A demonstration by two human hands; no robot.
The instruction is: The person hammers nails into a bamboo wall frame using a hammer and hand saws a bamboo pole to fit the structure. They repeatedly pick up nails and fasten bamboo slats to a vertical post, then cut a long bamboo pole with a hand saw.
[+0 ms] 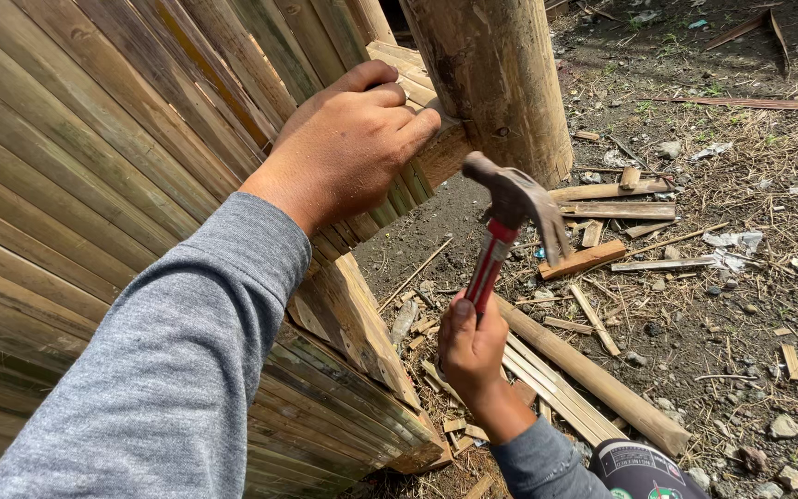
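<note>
Bare dirt littered with bamboo offcuts [593, 370] lies beyond the slatted bamboo panel [94, 185] I am working at, beside an upright post [496, 83]. My left hand [348, 139] curls closed at the panel's top edge by the post, pinching something too small to tell, while my right hand [473, 351] grips the red-handled claw hammer [510, 222], raised just beside it. I judge this the fastening step; a short, square strike clear of my fingertips comes next.

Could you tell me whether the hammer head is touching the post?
Apart. The head view shows ground between the hammer head and the post.
</note>
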